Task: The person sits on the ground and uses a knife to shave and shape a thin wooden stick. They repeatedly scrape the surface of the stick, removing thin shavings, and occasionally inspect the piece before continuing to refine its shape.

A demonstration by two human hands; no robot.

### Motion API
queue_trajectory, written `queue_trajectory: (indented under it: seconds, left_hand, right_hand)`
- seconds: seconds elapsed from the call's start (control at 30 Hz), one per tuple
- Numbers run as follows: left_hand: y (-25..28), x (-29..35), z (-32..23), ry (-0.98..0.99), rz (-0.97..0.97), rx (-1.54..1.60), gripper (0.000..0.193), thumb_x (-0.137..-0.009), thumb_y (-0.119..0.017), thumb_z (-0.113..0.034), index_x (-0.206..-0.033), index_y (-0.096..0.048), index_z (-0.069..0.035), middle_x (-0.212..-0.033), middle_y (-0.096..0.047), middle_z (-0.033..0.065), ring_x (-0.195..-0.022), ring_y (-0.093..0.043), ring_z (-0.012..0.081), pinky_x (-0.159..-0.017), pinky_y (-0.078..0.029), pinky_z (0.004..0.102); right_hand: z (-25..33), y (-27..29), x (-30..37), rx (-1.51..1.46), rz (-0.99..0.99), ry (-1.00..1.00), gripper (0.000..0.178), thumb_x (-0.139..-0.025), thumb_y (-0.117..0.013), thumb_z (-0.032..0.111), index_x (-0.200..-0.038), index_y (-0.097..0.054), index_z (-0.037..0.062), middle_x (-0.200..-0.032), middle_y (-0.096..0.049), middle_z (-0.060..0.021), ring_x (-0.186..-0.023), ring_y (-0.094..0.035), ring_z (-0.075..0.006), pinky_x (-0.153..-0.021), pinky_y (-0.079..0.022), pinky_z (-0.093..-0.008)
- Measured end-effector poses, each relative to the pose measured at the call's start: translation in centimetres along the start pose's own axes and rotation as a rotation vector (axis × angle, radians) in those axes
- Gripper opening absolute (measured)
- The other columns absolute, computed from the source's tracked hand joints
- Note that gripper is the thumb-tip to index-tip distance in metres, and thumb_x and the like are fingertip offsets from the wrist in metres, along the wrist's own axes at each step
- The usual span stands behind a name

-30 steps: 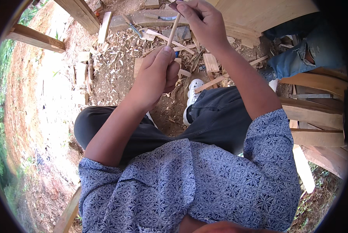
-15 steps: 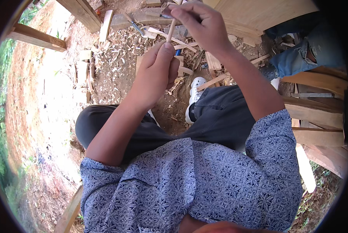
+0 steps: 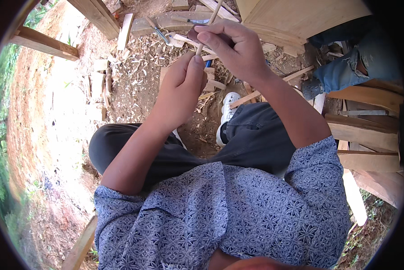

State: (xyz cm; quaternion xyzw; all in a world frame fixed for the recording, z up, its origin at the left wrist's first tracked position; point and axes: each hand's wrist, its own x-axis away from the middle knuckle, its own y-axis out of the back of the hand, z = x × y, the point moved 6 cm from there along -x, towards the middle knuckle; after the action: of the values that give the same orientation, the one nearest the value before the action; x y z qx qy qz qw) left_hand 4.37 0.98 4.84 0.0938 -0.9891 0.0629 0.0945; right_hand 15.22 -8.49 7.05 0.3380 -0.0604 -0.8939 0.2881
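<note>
A thin, pale wooden stick [image 3: 215,13] slants up between my hands. My left hand [image 3: 179,87] is closed round its lower end, thumb lying along the wood. Higher up, my right hand [image 3: 243,51] pinches a dark brown piece of sandpaper [image 3: 194,34] against the stick. Part of the sheet is hidden behind my right fingers.
Wood shavings [image 3: 136,72] and offcuts litter the dirt ground. Two knives, one wooden-handled [image 3: 158,30] and one with a pale handle [image 3: 180,19], lie by a curved plank [image 3: 141,27]. At right are a person's torn jeans [image 3: 339,74] and stacked lumber [image 3: 364,132].
My right hand has slid down the stick toward my left hand, bringing the sandpaper with it. More of the stick's upper end shows now. My left hand has dropped slightly, still gripping.
</note>
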Motion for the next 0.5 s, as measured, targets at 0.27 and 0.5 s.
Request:
queue_trajectory:
  seconds: [0.27, 0.5]
  left_hand:
    - [0.6, -0.7, -0.2, -0.071, -0.057, -0.116, 0.03, -0.107, -0.046, -0.024, -0.087, -0.052, -0.004, -0.065, -0.046, -0.0019, -0.059, -0.04, 0.0066, -0.054, -0.036, 0.0288]
    - [0.3, -0.5, -0.1, -0.094, -0.036, -0.099, 0.027, -0.107, -0.048, -0.023, -0.089, -0.053, -0.003, -0.068, -0.046, -0.0014, -0.062, -0.04, 0.0062, -0.055, -0.037, 0.0287]
  right_hand:
    - [0.3, 0.1, -0.2, 0.109, -0.072, 0.001, 0.023, -0.099, -0.067, 0.027, -0.092, -0.073, 0.006, -0.062, -0.057, 0.0038, -0.055, -0.051, -0.0027, -0.05, -0.037, -0.0221]
    - [-0.8, 1.0, -0.2, 0.098, -0.034, -0.062, 0.024, -0.1, -0.066, 0.027, -0.098, -0.074, 0.0053, -0.057, -0.054, 0.0038, -0.05, -0.048, -0.0015, -0.044, -0.033, -0.0212]
